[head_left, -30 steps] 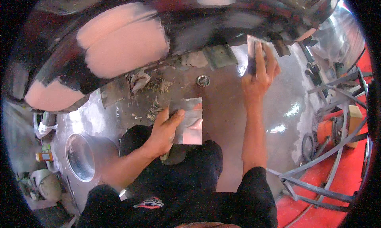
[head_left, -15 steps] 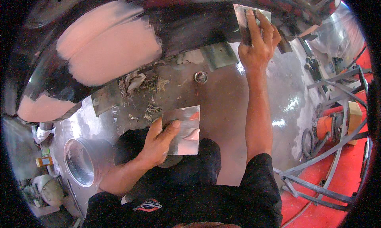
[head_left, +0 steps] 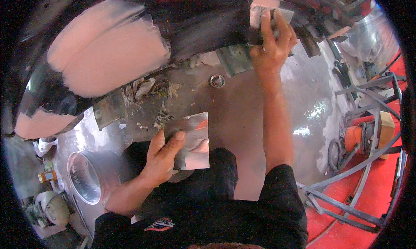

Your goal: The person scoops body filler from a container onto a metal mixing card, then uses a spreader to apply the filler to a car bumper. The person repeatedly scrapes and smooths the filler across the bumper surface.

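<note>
My left hand [head_left: 162, 158] grips a square metal putty plate [head_left: 197, 138] from its left edge, thumb on top. Pink filler is smeared along the plate's right side. Up at the right, my right hand [head_left: 273, 54] pinches a flat metal putty spreader [head_left: 260, 8], fingers pressed on its face. The spreader lies against or just over a dark curved body panel [head_left: 199, 26]; exact contact I cannot tell. Pink shows at its upper edge. A broad patch of pink filler [head_left: 115, 52] covers the panel's left part, with a smaller pink patch [head_left: 43, 124] lower left.
Below the panel, a small round tin [head_left: 217, 81] stands on the floor near crumpled scraps [head_left: 143, 88]. A metal bucket [head_left: 84, 177] sits at my left. Metal frame bars [head_left: 346, 214], an orange machine [head_left: 353, 138] and a cardboard box [head_left: 386, 130] stand at right.
My right hand and the spreader have moved slightly up and left in view, and pink now shows on the spreader's upper edge. The left hand keeps the plate; the whole view has shifted slightly.
</note>
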